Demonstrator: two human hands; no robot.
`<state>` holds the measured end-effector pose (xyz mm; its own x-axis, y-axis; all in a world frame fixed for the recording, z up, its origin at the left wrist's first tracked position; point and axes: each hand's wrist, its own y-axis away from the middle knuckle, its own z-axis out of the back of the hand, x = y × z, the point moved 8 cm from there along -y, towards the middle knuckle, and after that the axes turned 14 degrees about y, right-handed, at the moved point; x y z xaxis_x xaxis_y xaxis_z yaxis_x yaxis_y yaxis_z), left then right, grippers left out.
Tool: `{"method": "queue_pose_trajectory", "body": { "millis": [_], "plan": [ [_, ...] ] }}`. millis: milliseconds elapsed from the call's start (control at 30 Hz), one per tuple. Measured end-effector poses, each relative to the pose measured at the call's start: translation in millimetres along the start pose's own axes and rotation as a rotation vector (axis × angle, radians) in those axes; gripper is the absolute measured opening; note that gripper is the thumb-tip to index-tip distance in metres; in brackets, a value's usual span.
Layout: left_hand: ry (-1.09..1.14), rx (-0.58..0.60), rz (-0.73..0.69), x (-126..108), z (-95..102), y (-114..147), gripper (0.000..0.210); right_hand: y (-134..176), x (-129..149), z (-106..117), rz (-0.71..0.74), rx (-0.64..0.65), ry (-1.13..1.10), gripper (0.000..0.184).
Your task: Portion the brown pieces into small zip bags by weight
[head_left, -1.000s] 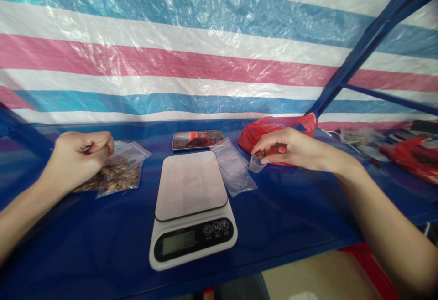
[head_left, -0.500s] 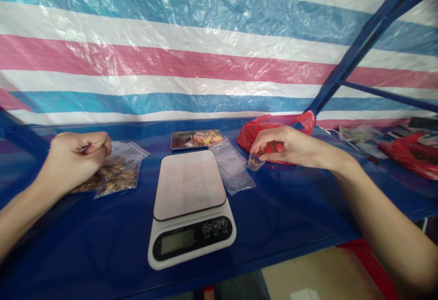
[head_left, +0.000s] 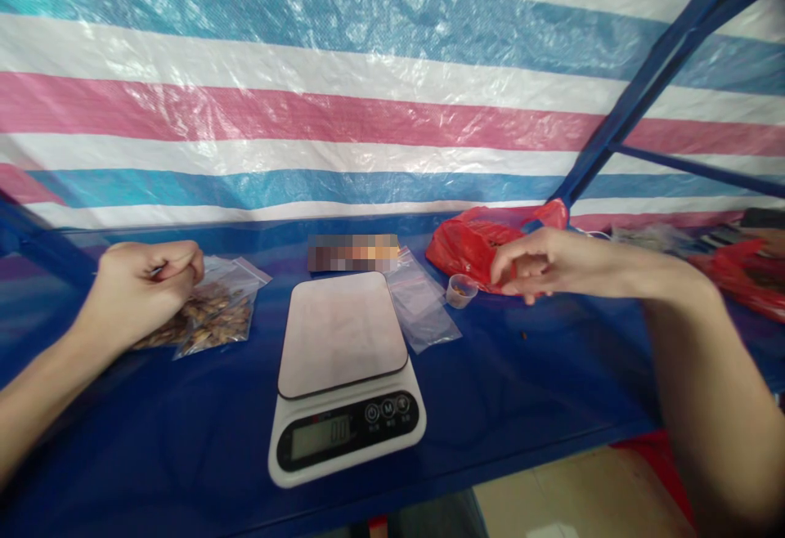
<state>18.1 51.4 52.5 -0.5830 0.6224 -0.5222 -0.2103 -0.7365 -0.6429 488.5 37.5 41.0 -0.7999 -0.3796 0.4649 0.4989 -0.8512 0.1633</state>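
Left hand [head_left: 150, 280]: fingers curled closed
Right hand [head_left: 545, 264]: fingers parted
Plastic cup [head_left: 459, 296]: one, near right fingers
Digital scale [head_left: 343, 334]: one
Tabletop [head_left: 521, 391]: blue
Tarpaulin [head_left: 368, 80]: striped, beyond fingers

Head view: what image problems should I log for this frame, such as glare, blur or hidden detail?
Head view: bright glare across the striped sheet; head view: pixelation over the flat rectangle at the table's back; head view: soft detail on the right hand and right-edge clutter; head view: contents of the small cup too small to identify.
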Motion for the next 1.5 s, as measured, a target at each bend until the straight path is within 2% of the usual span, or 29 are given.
{"method": "queue_pose_trajectory", "body": {
  "millis": [67, 167, 233, 333, 467, 567, 733, 900, 967, 1067, 1167, 1233, 1367, 1433, 1500],
  "plan": [
    [0.024, 0.003, 0.039, -1, -1.4, 0, 0.034, 16, -19, -14, -0.116, 0.084, 0.011, 0.030],
    [0.041, 0.026, 0.068, -3, -4.6, 1, 0.032, 37, -39, -32, -0.217, 0.010, 0.119, 0.036],
    [0.038, 0.029, 0.082, -2, -5.4, 1, 0.031, 45, -39, -42, -0.161, -0.115, 0.181, 0.042],
    [0.040, 0.025, 0.089, -3, -5.6, 2, 0.030, 52, -31, -55, -0.034, -0.240, 0.172, 0.031],
    [0.058, 0.008, 0.075, -6, -4.2, 3, 0.032, 52, -27, -59, 0.042, -0.286, 0.186, 0.030],
    [0.055, -0.011, 0.059, -5, -2.3, 3, 0.032, 49, -23, -54, 0.059, -0.301, 0.240, 0.023],
    [0.049, 0.008, -0.038, -4, -2.0, 0, 0.031, 40, 4, -39, 0.145, -0.438, 0.368, 0.021],
    [0.052, 0.019, -0.094, -7, -1.0, -2, 0.029, 25, 24, -27, 0.181, -0.500, 0.354, 0.021],
    [0.059, 0.021, -0.086, -7, -1.3, -2, 0.029, 22, 20, -11, 0.150, -0.564, 0.357, 0.022],
    [0.062, 0.015, -0.042, -6, -2.0, -1, 0.029, 22, 0, 23, 0.030, -0.693, 0.418, 0.018],
    [0.073, 0.000, 0.038, -4, -2.5, 1, 0.030, 14, -15, 43, -0.008, -0.654, 0.476, 0.013],
    [0.079, 0.005, 0.082, -3, -3.7, 3, 0.030, 3, -10, 41, 0.078, -0.571, 0.435, 0.015],
    [0.080, 0.017, 0.113, -3, -4.6, 3, 0.030, -15, 27, 13, 0.339, -0.438, 0.368, 0.019],
    [0.076, 0.011, 0.120, -3, -3.8, 3, 0.030, -18, 44, 3, 0.415, -0.445, 0.399, 0.019],
    [0.069, 0.012, 0.133, -3, -3.9, 3, 0.030, -17, 54, 3, 0.440, -0.505, 0.419, 0.024]
  ]
}}
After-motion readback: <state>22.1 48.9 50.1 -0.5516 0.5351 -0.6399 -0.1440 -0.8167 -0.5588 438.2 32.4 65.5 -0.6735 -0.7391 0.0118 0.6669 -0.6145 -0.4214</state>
